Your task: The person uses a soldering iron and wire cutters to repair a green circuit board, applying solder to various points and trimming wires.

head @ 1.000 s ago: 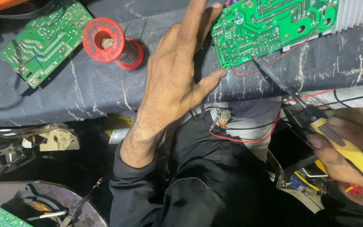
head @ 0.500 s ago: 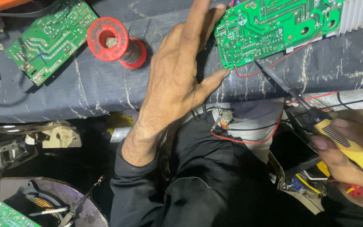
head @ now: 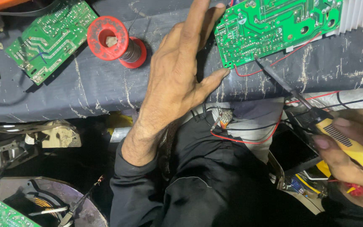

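Large circuit board point(head: 274, 27) lies on the bench mat point(head: 106, 88) at far right, heat sink point(head: 356, 17) on its right edge. Left hand point(head: 177, 75) lies flat on the mat just left of it, thumb touching the board's near-left corner. Solder spool point(head: 114, 42) sits left of the hand; second board point(head: 49, 38) further left, well apart. Right hand point(head: 353, 155) is off the mat's near edge at right, holding a soldering iron point(head: 316, 120) whose tip reaches up to the large board's near edge. A third board point(head: 1, 214) sits at near left, below the mat.
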